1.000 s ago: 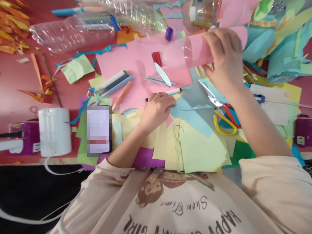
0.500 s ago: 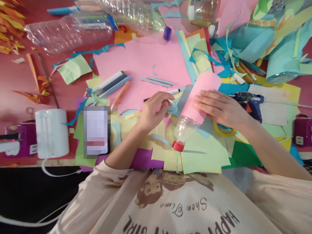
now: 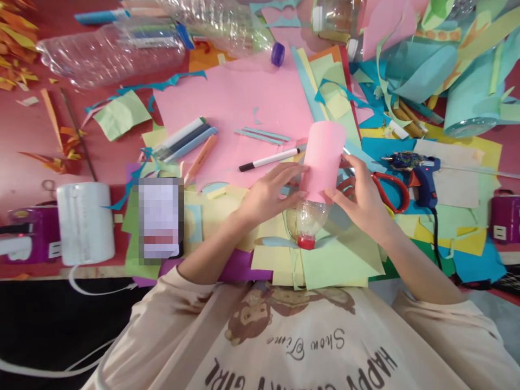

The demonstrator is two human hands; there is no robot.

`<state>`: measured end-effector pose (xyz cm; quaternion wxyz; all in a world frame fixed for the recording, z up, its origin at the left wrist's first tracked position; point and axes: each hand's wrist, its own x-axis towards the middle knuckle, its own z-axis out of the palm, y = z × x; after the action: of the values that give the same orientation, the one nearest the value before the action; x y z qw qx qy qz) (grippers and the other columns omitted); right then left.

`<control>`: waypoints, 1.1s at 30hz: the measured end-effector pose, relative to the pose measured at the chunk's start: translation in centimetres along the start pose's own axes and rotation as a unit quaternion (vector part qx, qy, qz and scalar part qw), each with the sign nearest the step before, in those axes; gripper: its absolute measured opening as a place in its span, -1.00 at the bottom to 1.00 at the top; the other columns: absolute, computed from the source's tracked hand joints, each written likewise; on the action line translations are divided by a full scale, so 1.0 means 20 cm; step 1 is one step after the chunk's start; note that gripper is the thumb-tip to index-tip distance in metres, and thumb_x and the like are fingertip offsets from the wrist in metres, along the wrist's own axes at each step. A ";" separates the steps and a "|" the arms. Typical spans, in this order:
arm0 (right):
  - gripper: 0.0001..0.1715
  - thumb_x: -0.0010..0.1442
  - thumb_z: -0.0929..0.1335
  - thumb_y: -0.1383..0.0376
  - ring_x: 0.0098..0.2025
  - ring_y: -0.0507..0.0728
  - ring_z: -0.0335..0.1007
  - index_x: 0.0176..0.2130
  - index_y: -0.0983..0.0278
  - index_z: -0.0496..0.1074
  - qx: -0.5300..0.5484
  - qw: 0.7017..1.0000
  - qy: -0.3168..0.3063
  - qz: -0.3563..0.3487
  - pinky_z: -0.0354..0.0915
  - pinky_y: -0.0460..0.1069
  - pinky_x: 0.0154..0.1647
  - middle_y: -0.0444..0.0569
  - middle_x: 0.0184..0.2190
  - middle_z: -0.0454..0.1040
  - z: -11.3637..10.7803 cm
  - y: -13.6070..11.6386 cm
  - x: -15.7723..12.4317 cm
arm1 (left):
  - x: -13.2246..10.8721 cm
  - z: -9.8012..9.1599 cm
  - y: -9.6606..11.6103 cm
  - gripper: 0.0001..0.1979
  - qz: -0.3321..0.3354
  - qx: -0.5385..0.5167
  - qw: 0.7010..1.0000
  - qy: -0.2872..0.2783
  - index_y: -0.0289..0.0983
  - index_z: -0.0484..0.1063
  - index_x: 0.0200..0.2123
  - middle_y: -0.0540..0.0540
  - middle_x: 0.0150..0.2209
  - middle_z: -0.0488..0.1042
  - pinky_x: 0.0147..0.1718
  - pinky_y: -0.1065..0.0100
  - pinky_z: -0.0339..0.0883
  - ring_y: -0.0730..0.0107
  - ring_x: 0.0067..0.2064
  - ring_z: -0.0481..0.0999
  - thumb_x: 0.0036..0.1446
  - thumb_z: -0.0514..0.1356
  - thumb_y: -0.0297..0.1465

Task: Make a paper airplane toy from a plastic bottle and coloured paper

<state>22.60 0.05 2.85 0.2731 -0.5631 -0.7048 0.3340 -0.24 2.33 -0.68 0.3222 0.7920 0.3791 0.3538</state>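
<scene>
Between my hands is a clear plastic bottle point(image 3: 313, 215) wrapped in pink paper point(image 3: 324, 154), its red cap point(image 3: 306, 241) pointing toward me. My left hand point(image 3: 272, 189) grips the wrapped part from the left, thumb and fingertips on the paper near its lower edge. From the other side my right hand point(image 3: 361, 189) holds it, thumb at the lower right edge and fingers along the right side. Red-handled scissors point(image 3: 392, 192) lie just right of my right hand, partly hidden by it. A black-and-white marker point(image 3: 271, 159) lies beyond my left hand.
A blue glue gun point(image 3: 422, 173) lies to the right, its cord running toward me. Markers point(image 3: 190, 141) and a phone point(image 3: 161, 216) are on the left. Clear bottles point(image 3: 114, 54) lie at the back. A large pink sheet point(image 3: 244, 97) and coloured scraps cover the table.
The wrapped bottle has turned more upright, cap toward me. My left hand has moved right onto it. My right hand has shifted from the paper's top to its right side, uncovering the scissors.
</scene>
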 end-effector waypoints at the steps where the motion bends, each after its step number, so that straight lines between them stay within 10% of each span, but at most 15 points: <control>1: -0.19 0.17 0.41 0.02 0.21 0.35 0.28 0.27 0.16 0.06 0.039 0.999 -0.015 0.023 0.46 0.25 0.00 0.18 0.21 0.24 0.00 0.00 0.00 | 0.00 0.00 0.00 -0.55 0.016 -0.015 1.000 0.001 -0.20 0.32 0.16 -0.18 0.07 0.44 -0.11 0.33 0.58 0.31 0.01 0.53 0.22 0.21 -0.27; 6: -0.11 0.03 0.47 -0.04 0.17 0.29 0.33 0.23 0.04 0.12 0.268 0.958 -0.037 0.095 0.49 0.14 -0.10 0.03 0.24 0.25 0.01 0.00 0.04 | 0.01 -0.01 0.00 -0.62 0.082 -0.136 0.987 0.028 -0.07 0.32 0.16 -0.12 0.10 0.46 -0.06 0.30 0.58 0.36 0.03 0.55 0.29 0.11 -0.44; 14: -0.69 0.15 0.36 0.03 -0.11 0.13 0.47 -0.16 0.12 0.45 0.528 0.817 -0.063 0.223 0.44 0.06 -0.08 -0.10 -0.15 0.53 0.08 -0.04 0.04 | 0.02 0.01 -0.06 -0.50 0.062 -0.107 0.992 0.038 0.00 0.18 0.26 -0.16 0.20 0.33 0.12 0.14 0.47 0.20 0.27 0.32 0.29 0.08 -0.12; 33: -0.48 0.15 0.39 -0.04 -0.44 0.02 0.46 -0.01 0.19 0.36 0.320 0.923 -0.104 0.187 0.42 -0.10 -0.63 -0.03 -0.15 0.50 0.08 0.00 0.00 | 0.01 0.03 -0.07 -0.55 -0.017 -0.041 0.997 0.070 0.05 0.38 0.13 -0.11 0.01 0.25 -0.31 0.34 0.55 0.52 -0.28 0.42 0.18 0.19 -0.06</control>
<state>21.32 -0.15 1.79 0.2963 -0.5296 -0.4665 0.6436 -0.21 2.98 -2.04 0.3326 0.7450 0.3993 0.4182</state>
